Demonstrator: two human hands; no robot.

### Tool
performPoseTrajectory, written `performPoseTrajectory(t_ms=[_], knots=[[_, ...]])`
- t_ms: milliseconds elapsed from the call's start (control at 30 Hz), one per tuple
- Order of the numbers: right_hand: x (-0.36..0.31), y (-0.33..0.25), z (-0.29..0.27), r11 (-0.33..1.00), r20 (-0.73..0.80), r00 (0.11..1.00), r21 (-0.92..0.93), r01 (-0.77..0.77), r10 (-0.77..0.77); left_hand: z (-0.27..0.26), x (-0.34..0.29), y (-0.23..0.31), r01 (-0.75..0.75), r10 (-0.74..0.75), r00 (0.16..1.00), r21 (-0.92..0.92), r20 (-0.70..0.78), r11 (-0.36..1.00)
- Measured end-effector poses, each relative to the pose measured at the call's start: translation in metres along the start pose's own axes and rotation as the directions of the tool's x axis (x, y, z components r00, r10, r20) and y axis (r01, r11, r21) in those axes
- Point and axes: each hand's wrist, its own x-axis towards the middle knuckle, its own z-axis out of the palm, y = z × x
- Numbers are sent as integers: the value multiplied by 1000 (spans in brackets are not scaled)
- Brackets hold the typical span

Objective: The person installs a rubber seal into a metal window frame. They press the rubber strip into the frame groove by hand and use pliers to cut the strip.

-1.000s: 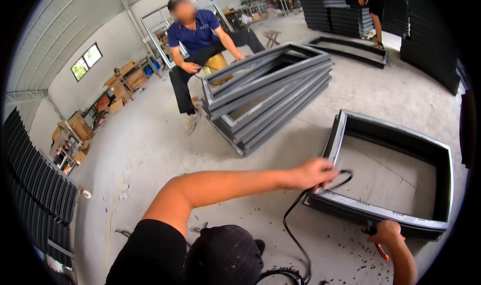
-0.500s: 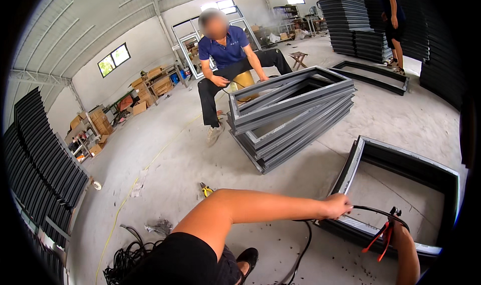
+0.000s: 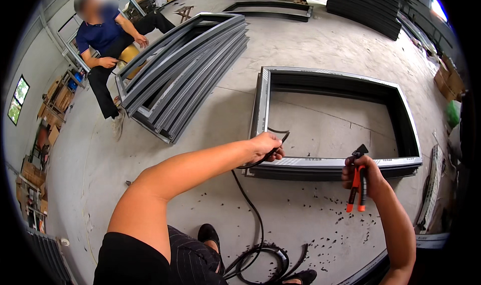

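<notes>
My left hand (image 3: 267, 147) is closed on a black rubber strip (image 3: 249, 200) at the near left corner of a stack of dark rectangular window frames (image 3: 320, 162). A short end of the strip sticks out past my fingers, and the rest hangs down to a loose coil (image 3: 244, 257) by my feet. My right hand (image 3: 368, 170) grips hand cutters (image 3: 356, 187) with red-and-black handles, their dark head pointing up over the near rail. The cutters are apart from the strip.
A taller pile of grey frames (image 3: 195, 74) stands at the left, with a seated person (image 3: 102, 37) behind it. Small black scraps (image 3: 345, 230) litter the floor near me. Another frame (image 3: 268, 10) lies farther back, before dark stacks (image 3: 363, 9). Cardboard boxes (image 3: 448, 79) are at the right.
My view has swung right and down. The strip ran across to the cutters before; now my right hand and the cutters are away from it. My left hand still grips the strip.
</notes>
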Motion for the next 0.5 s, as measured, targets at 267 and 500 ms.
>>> performPoseTrajectory(t_ms=[267,500], knots=[[20,69,-35,974,-192,960,-57,-219,204,13,-13,-15,-9,-39,969,191,246,982],[16,30,26,987,-4,999,153,-50,52,19,-63,-32,102,-149,956,190,253,976]])
